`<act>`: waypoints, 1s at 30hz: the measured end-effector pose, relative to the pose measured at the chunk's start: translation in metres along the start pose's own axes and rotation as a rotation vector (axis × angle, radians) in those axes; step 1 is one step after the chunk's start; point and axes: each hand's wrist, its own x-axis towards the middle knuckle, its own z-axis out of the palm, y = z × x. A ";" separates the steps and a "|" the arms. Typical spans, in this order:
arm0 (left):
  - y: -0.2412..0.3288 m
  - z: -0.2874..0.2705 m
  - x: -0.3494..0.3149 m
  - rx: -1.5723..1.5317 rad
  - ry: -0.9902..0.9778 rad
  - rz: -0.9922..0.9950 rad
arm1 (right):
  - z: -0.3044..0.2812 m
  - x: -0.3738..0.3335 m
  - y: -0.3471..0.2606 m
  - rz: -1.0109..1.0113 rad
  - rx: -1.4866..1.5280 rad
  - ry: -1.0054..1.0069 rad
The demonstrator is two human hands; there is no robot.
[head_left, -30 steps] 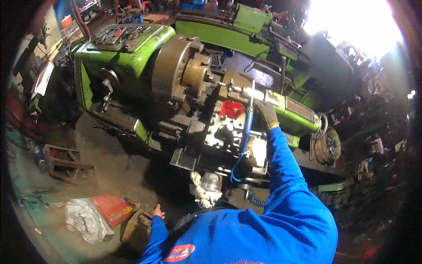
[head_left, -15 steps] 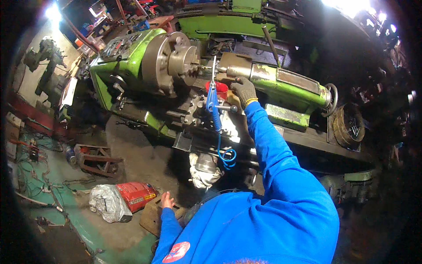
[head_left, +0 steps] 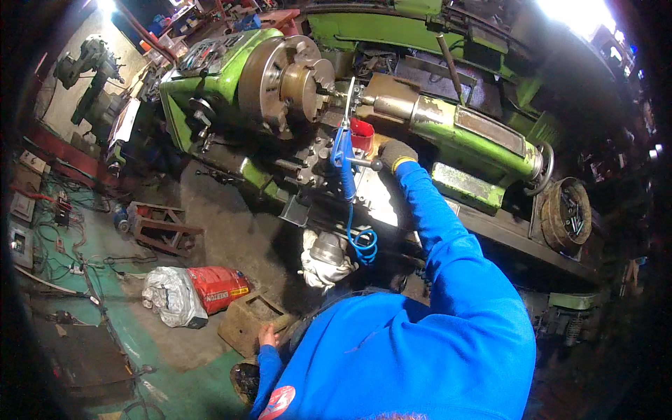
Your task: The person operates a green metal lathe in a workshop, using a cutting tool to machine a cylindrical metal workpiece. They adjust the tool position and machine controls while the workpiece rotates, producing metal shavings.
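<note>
My right hand (head_left: 398, 154), in a dark grey knitted glove with a yellow cuff, is low over the lathe, just right of a red container (head_left: 362, 135). Its fingers are curled, mostly out of sight, by a tan patch; what they hold, if anything, is hidden. Beside it stands a blue air gun (head_left: 342, 150) with a coiled blue hose (head_left: 363, 246), in front of the container. A black-knobbed lever (head_left: 376, 164) ends close to the glove. My left hand (head_left: 268, 335) is bare, low at my side near a tan block with a recess (head_left: 253, 320); its fingers are apart and empty.
The green lathe's chuck (head_left: 287, 87) is at left, its tailstock (head_left: 465, 133) at right. A rag-wrapped metal cylinder (head_left: 327, 250) sits below the carriage. On the floor are a red and silver sack (head_left: 213, 288), a rusty metal frame (head_left: 166, 227) and cables (head_left: 87, 276).
My right hand has come down from beside the tailstock spindle toward the lathe bed, its fingers now more curled. My left hand has sunk slightly. The whole view has shifted a little.
</note>
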 end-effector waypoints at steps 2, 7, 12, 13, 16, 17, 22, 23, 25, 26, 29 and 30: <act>-0.014 -0.005 -0.011 -0.005 -0.006 -0.066 | 0.008 0.002 -0.005 0.068 -0.043 -0.018; -0.034 -0.013 -0.027 0.081 0.018 -0.084 | 0.012 0.011 -0.005 0.104 -0.038 -0.069; -0.033 -0.009 -0.021 0.094 0.046 -0.136 | 0.017 0.015 0.004 0.076 -0.054 -0.038; -0.035 -0.010 -0.019 0.078 0.049 -0.145 | 0.015 0.012 0.004 0.044 -0.058 -0.049; -0.040 -0.007 -0.012 -0.014 0.057 -0.119 | -0.004 -0.018 -0.009 -0.054 -0.082 -0.053; -0.039 -0.008 -0.011 -0.043 0.063 -0.101 | -0.008 -0.027 -0.009 -0.072 -0.071 -0.019; -0.021 0.000 -0.007 -0.065 0.105 0.006 | -0.006 -0.029 0.034 -0.158 0.013 -0.004; -0.020 0.003 -0.012 -0.055 0.112 0.000 | -0.009 -0.035 0.031 -0.140 0.035 0.000; -0.015 0.007 -0.017 -0.032 0.130 -0.002 | -0.019 -0.048 0.027 -0.103 0.090 0.014; -0.011 0.008 -0.018 -0.027 0.131 0.009 | -0.010 -0.042 0.038 -0.152 0.161 0.157; -0.010 0.006 -0.019 -0.064 0.127 0.053 | -0.040 -0.060 0.044 -0.210 0.269 0.360; -0.010 0.007 -0.013 -0.101 0.102 0.084 | -0.054 -0.071 0.042 -0.206 0.325 0.424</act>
